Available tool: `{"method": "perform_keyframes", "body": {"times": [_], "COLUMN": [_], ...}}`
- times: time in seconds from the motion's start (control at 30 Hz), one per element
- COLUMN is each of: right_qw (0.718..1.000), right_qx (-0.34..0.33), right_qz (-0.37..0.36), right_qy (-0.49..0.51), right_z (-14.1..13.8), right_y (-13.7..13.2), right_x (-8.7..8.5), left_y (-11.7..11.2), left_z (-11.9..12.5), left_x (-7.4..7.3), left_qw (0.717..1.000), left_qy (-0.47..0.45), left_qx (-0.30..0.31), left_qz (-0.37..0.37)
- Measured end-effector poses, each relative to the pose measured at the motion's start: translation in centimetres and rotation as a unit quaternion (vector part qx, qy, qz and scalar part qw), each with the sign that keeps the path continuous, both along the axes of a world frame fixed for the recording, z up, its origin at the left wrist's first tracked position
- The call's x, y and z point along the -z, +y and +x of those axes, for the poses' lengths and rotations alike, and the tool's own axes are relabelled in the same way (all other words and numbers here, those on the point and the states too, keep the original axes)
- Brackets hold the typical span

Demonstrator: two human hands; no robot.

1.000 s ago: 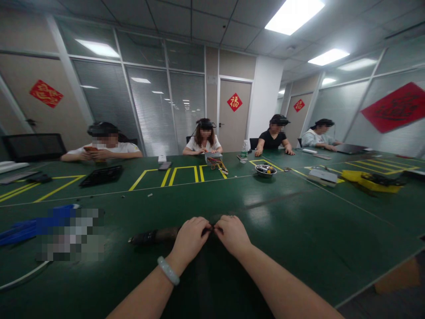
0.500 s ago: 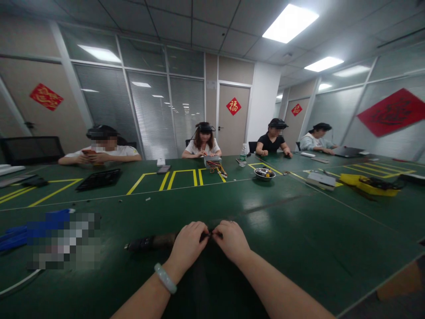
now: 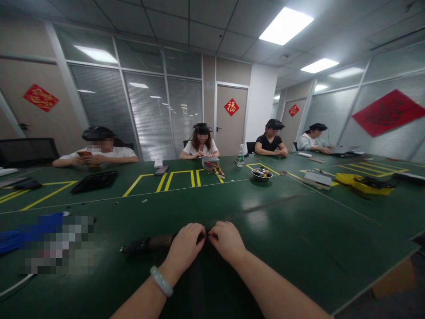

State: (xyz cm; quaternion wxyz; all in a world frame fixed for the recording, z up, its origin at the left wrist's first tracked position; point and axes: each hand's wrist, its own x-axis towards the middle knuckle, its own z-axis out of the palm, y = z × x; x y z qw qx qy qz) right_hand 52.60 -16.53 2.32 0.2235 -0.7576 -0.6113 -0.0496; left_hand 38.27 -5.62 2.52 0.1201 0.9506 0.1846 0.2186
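A dark, long cylindrical tool, by its shape an in-line electric screwdriver (image 3: 156, 243), lies on the green table with its narrow metal tip to the left. My left hand (image 3: 188, 243) is closed over its right end, which the palm and fingers hide. Close beside it, my right hand (image 3: 227, 239) pinches at the same spot. The two sets of fingertips nearly meet around something small and dark, too hidden to name.
Left of the tool lie a blue item (image 3: 43, 230) and a white cable (image 3: 16, 285). Farther off stand a metal bowl (image 3: 261, 175), a water bottle (image 3: 240, 156), a box with coloured wires (image 3: 210, 164), a black tray (image 3: 94, 181) and a yellow container (image 3: 363, 185). Several people sit opposite.
The view has turned slightly to the right. My hands stay together at the tool's right end, fingertips a little closer. The person in black has brought both hands together.
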Motion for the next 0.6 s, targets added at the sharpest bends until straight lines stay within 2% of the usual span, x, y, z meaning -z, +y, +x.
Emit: {"method": "perform_keyframes", "body": {"times": [0.3,0.5,0.6], "right_qw": [0.999,0.999,0.999], "right_qx": [0.015,0.016,0.023], "right_qz": [-0.003,0.014,0.014], "right_qy": [0.035,0.032,0.040], "right_z": [-0.05,-0.02,-0.04], "right_y": [-0.08,0.01,0.06], "right_x": [-0.18,0.01,0.04], "left_y": [-0.08,-0.01,0.10], "left_z": [0.00,-0.08,-0.17], "left_x": [-0.07,-0.06,-0.01], "left_qw": [1.000,1.000,1.000], "left_qy": [0.008,-0.001,-0.006], "left_qx": [0.007,-0.016,-0.004], "left_qz": [-0.003,-0.017,-0.007]}}
